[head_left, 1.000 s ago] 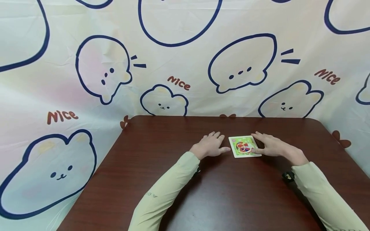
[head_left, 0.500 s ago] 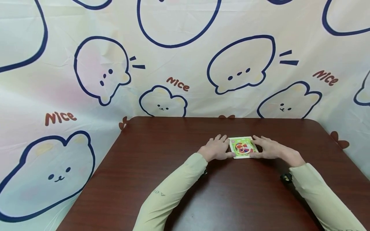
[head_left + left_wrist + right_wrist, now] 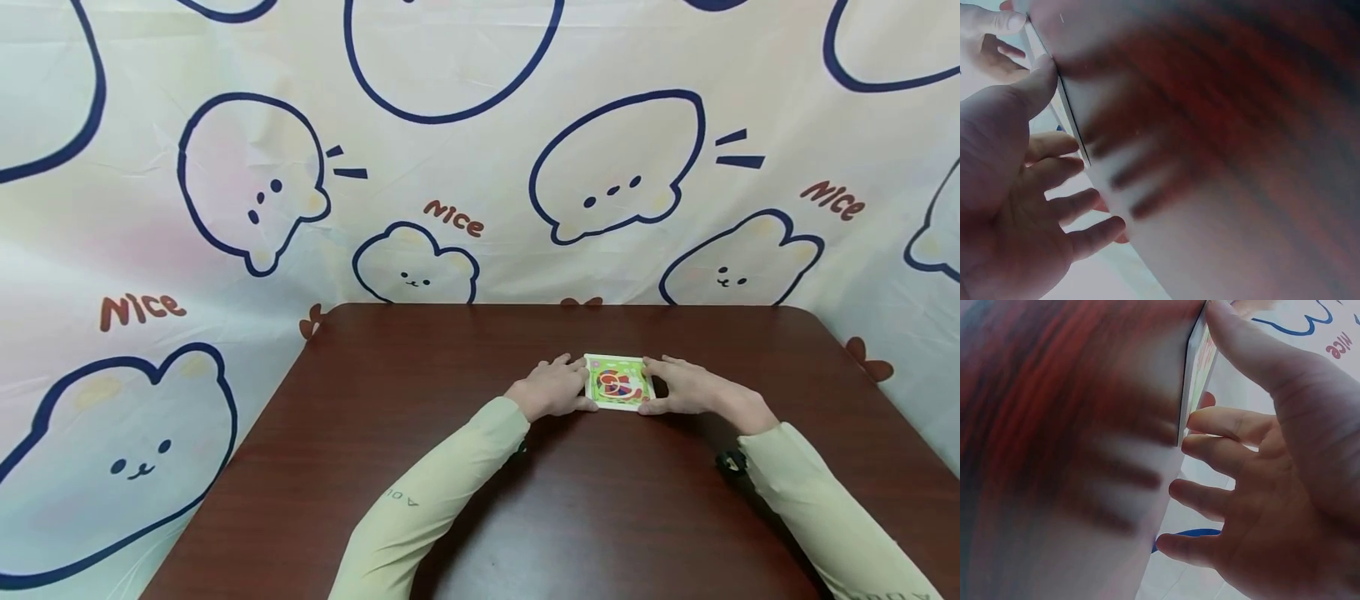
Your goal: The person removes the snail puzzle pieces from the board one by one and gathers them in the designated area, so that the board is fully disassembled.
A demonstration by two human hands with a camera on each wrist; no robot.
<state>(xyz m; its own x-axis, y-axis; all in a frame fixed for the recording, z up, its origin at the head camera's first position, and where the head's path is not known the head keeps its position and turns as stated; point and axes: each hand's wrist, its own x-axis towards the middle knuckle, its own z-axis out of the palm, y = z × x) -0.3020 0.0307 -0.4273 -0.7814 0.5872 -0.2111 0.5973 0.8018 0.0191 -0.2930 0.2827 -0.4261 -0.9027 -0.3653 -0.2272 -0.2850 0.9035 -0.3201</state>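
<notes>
A thin square picture board (image 3: 621, 383), green with a red design and a white border, lies flat on the brown table between the two hands. My left hand (image 3: 551, 389) is at its left side, with the thumb at the near corner and the index finger by the edge farther back. At the right side, my right hand (image 3: 686, 388) touches the board with thumb and fingertips in the same way. The wrist views show the fingers of the left hand (image 3: 1029, 181) and right hand (image 3: 1254, 450) extended and spread along the board's edges. The palms stay off it.
The dark wood tabletop (image 3: 420, 375) stretches around the hands. Behind and beside it hangs a pale cloth (image 3: 510, 167) printed with blue-outlined bears and the word Nice. A dark wrist camera (image 3: 731, 463) sits under the right sleeve.
My left hand has come rightward to the board's left edge. The board has turned slightly between the hands, and my right hand stays at its right edge. The head view has shifted a little.
</notes>
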